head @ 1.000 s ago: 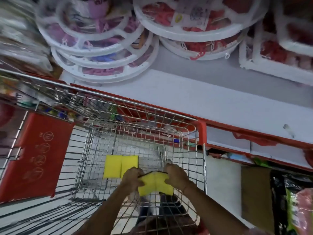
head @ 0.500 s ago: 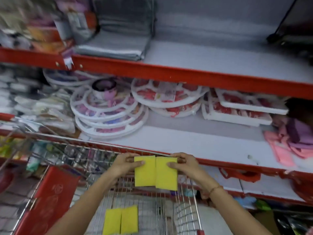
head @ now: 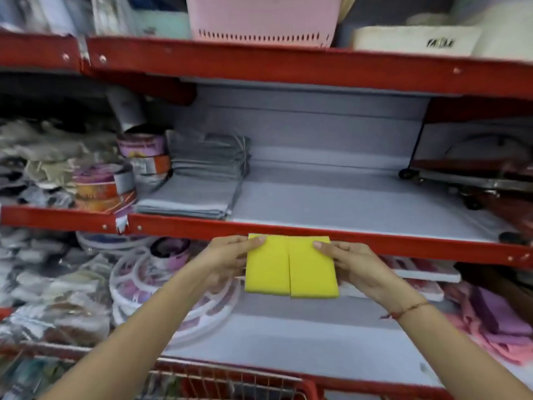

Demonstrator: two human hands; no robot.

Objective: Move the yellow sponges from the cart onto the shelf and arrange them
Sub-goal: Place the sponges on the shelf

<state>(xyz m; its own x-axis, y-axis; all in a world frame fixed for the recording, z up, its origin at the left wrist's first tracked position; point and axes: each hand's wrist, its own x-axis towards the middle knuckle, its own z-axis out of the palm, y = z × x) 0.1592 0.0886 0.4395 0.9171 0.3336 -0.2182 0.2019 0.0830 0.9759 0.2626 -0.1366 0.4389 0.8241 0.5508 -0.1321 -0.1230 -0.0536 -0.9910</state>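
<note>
Two yellow sponges (head: 291,267) are held side by side, flat face toward me, just below the red front lip of the grey shelf (head: 346,209). My left hand (head: 227,255) grips their left edge and my right hand (head: 346,261) grips their right edge. The wire cart (head: 225,379) shows only its top rim at the bottom of the view; its inside is hidden.
A stack of folded grey cloths (head: 199,183) fills the left part of that shelf, with round tins (head: 106,180) further left. A wheeled metal item (head: 473,174) sits at the right. White round trays (head: 173,287) and pink cloths (head: 490,321) lie on the shelf below.
Both hands lifted the two sponges out of the cart and up to the level of the middle shelf. The view tilted up, and the sponges left in the cart are out of sight.
</note>
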